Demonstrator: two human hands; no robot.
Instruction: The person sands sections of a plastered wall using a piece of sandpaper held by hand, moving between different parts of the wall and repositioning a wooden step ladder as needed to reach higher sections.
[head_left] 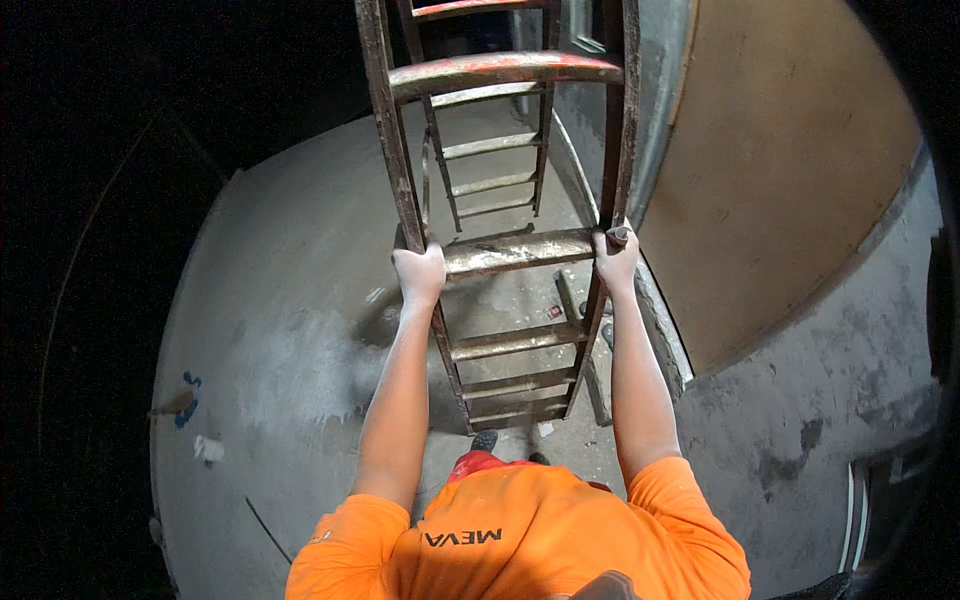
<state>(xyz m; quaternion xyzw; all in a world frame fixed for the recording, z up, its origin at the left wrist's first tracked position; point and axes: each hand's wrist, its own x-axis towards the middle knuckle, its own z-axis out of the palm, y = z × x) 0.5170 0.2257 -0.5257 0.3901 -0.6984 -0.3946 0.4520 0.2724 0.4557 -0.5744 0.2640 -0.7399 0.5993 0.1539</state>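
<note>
A worn stepladder (520,252) stands in front of me with its two sides spread apart. Paint and plaster stain its rungs, with red on the upper ones. My left hand (420,270) is closed round the left side rail, beside a rung at about chest height. At the same level, my right hand (617,262) grips the right rail. A small round dark end (618,236) shows at the top of that hand; what it belongs to I cannot make out. Most of my fingers are hidden behind the rails. Both arms reach forward, and pale dust covers the hands and forearms.
A large brown board (790,170) covers part of the wall on the right. Below it runs a patchy grey wall (780,440). Narrow strips (597,390) and small debris lie by the ladder's right foot. A white scrap (208,449) rests on the concrete floor (270,260) at left.
</note>
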